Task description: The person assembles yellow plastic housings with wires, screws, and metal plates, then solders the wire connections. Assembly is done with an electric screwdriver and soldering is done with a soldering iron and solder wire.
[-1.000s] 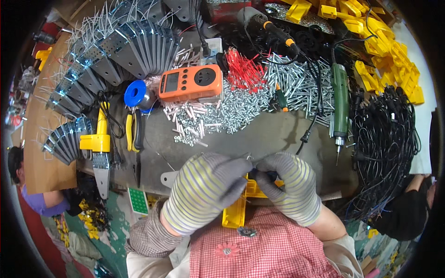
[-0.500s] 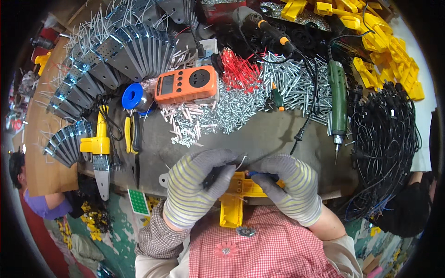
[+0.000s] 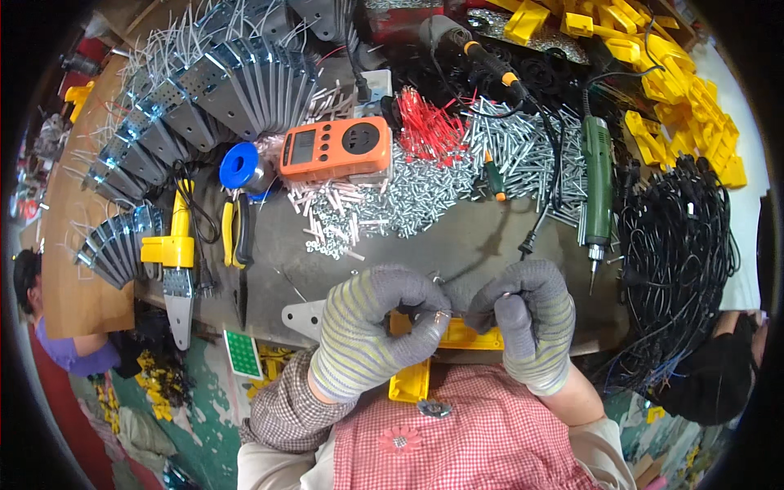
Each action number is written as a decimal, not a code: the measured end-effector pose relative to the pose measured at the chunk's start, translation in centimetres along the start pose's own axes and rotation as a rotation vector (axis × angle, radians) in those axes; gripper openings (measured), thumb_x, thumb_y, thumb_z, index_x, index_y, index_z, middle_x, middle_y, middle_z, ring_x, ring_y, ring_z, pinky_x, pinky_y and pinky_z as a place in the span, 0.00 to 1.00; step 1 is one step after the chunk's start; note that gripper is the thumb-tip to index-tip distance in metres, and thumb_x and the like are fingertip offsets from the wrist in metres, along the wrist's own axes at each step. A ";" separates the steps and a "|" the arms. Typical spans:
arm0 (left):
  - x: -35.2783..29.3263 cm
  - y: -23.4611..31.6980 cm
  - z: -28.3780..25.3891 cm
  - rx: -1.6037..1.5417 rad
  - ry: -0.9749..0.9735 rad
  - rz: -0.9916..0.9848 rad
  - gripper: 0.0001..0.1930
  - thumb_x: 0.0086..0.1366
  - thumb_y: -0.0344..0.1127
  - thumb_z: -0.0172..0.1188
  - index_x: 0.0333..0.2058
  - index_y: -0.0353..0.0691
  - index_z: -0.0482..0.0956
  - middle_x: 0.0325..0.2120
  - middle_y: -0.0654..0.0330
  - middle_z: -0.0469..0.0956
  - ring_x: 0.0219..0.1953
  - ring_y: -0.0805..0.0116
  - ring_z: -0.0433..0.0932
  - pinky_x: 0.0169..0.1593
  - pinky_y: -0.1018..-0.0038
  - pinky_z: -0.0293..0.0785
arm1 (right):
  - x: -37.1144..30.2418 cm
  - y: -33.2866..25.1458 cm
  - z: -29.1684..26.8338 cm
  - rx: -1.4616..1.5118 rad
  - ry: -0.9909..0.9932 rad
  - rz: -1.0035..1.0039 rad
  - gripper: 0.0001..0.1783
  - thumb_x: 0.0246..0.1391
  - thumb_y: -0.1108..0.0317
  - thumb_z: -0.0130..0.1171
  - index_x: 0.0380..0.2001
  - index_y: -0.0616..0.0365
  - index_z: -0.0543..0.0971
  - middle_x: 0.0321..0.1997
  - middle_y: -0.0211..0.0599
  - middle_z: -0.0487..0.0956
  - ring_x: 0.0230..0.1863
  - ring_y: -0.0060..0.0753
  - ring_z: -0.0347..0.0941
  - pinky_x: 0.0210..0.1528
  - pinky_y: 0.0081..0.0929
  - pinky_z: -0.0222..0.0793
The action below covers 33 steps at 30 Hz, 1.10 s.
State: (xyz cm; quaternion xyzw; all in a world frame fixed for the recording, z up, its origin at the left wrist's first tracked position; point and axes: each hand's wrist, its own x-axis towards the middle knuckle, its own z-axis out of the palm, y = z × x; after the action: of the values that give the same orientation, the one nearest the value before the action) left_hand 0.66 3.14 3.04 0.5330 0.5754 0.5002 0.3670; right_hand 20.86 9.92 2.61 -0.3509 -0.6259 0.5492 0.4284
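Both hands wear grey-and-yellow striped gloves and meet over the table's front edge. My left hand [image 3: 380, 327] is closed in a pinch on a thin wire [image 3: 442, 314], whose bare copper-coloured strands show at the fingertips. My right hand [image 3: 529, 327] is also closed, thumb against fingers; a small pale tip shows there, but what it grips is mostly hidden. Below the hands lies a yellow plastic housing [image 3: 410, 382], its upper part [image 3: 469, 337] partly covered by the gloves. A grey metal plate with holes [image 3: 302, 318] sticks out beside my left hand.
Heaped screws [image 3: 416, 196], an orange meter [image 3: 335, 149] and red-sleeved pieces [image 3: 429, 126] lie beyond. Pliers [image 3: 236, 233], a blue solder spool [image 3: 238, 167] and a finished-looking yellow-handled unit [image 3: 171, 251] stand left. A green electric screwdriver [image 3: 599, 184] and bundled black cords [image 3: 682, 245] lie right.
My left hand has moved right and its fingers have closed on the wire. My right hand has turned and closed into a pinch. More of the grey plate shows.
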 end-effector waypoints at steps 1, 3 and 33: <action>-0.1 -0.2 0.2 0.001 0.005 -0.003 0.06 0.59 0.30 0.72 0.35 0.43 0.86 0.31 0.60 0.85 0.34 0.64 0.86 0.41 0.69 0.82 | 0.2 -0.8 0.1 -0.075 -0.058 0.002 0.09 0.61 0.65 0.73 0.40 0.56 0.86 0.33 0.38 0.87 0.29 0.38 0.85 0.33 0.32 0.79; -0.5 -0.7 0.5 -0.096 0.033 0.033 0.06 0.61 0.28 0.70 0.36 0.42 0.85 0.32 0.63 0.85 0.33 0.70 0.84 0.39 0.71 0.80 | 0.8 -0.5 -0.3 -0.376 -0.226 -0.162 0.09 0.58 0.65 0.73 0.40 0.55 0.87 0.34 0.38 0.88 0.28 0.37 0.84 0.33 0.32 0.78; -1.6 -0.7 -1.3 -0.244 0.020 -0.071 0.09 0.62 0.24 0.72 0.40 0.40 0.88 0.40 0.60 0.87 0.46 0.67 0.85 0.51 0.69 0.81 | 1.3 -0.6 -0.4 -0.422 -0.349 -0.222 0.07 0.57 0.64 0.71 0.35 0.55 0.86 0.33 0.41 0.85 0.32 0.49 0.83 0.36 0.40 0.77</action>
State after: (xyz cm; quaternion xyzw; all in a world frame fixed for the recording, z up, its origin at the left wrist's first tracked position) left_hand -0.52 1.38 2.44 0.4586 0.5323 0.5584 0.4409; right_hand 20.75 11.14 3.44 -0.2618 -0.8251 0.4086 0.2893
